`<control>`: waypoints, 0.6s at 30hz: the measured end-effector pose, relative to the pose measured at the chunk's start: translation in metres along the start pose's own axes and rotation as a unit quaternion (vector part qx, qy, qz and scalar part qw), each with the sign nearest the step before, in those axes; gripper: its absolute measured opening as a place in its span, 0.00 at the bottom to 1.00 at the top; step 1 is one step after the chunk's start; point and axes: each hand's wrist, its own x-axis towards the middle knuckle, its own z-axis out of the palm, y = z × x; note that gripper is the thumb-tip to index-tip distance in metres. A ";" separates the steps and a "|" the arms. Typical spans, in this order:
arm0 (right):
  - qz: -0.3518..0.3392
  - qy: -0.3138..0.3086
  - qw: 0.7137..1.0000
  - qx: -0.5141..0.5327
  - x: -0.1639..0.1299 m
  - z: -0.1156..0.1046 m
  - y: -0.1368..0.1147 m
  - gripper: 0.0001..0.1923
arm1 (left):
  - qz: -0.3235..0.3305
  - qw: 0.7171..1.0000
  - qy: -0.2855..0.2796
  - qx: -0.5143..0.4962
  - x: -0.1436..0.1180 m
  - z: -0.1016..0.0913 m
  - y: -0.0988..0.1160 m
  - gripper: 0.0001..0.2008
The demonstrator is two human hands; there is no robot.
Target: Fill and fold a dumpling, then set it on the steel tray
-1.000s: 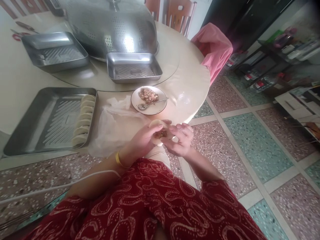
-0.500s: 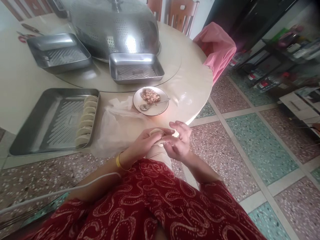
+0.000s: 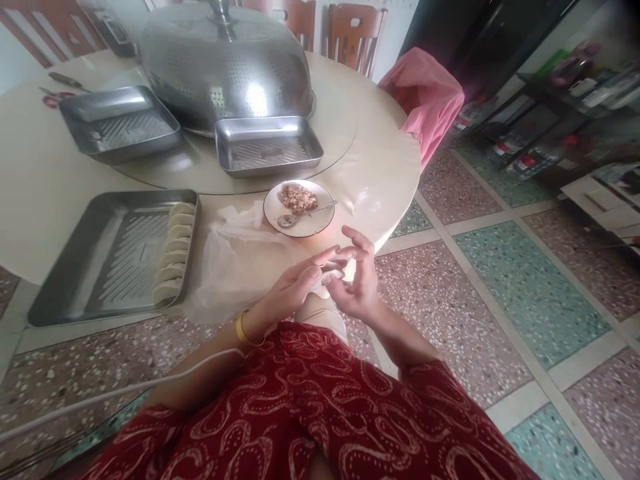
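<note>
Both hands meet just off the table's near edge, pinching a pale dumpling [image 3: 330, 275] between them. My left hand [image 3: 293, 290], with a yellow bangle at the wrist, cups it from the left. My right hand [image 3: 356, 280] presses its edge from the right, fingers spread above. The filling is hidden by the folded dough. Just beyond the hands stands a white plate [image 3: 299, 208] of minced meat filling with a metal spoon [image 3: 300, 215] lying in it.
A steel tray [image 3: 95, 257] on the left holds a row of several folded dumplings [image 3: 173, 253]. A thin plastic sheet [image 3: 235, 260] lies between tray and plate. Two more steel trays [image 3: 267, 147] [image 3: 117, 123] and a perforated metal dome cover [image 3: 225, 63] stand farther back. A pink cloth [image 3: 425, 100] drapes a chair.
The open wrapper with visible filling has been folded shut between my hands. My right fingers have lifted and spread. The camera has tipped slightly, shifting the table downward in view.
</note>
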 end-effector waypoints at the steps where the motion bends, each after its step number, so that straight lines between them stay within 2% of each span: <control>1: 0.017 -0.005 1.000 0.003 0.000 -0.001 0.000 0.21 | 0.000 1.000 0.001 -0.005 0.000 0.000 0.000 0.25; 5: 0.066 -0.052 0.996 0.042 0.000 0.000 0.004 0.24 | -0.003 1.000 0.016 0.009 0.002 0.000 0.001 0.29; 9: 0.031 -0.099 0.990 0.091 0.001 0.004 0.012 0.16 | -0.002 0.996 0.068 0.062 0.001 0.000 0.002 0.28; 12: 0.016 -0.082 0.989 0.123 0.003 0.006 0.013 0.12 | -0.010 0.994 0.074 0.075 0.000 0.001 0.004 0.30; 18: 0.022 -0.057 0.983 0.173 0.003 0.007 0.008 0.07 | -0.001 0.997 0.041 0.068 -0.002 0.001 0.005 0.30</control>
